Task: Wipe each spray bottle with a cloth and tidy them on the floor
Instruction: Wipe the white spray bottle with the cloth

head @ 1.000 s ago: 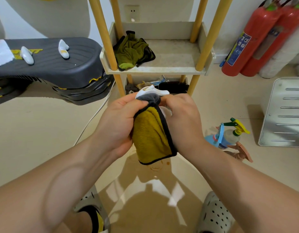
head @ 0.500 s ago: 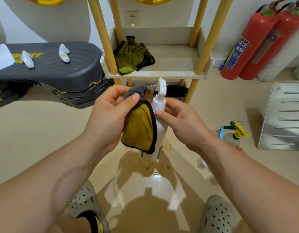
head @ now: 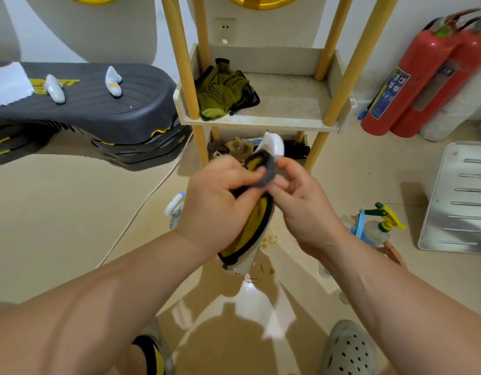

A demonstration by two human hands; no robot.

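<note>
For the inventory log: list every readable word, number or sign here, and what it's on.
No text is legible.
Yellow lettering on the black step platform: too blurred to read.
Blue label on the red fire extinguisher: print too small to read.

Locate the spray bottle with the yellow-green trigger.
Head view, right side: the spray bottle sits on the floor between the right forearm and the metal panel.

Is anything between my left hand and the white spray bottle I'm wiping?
Yes: the yellow cloth lies between the left hand and the white spray bottle, draped down its body. The right hand holds the bottle near its neck.
</note>
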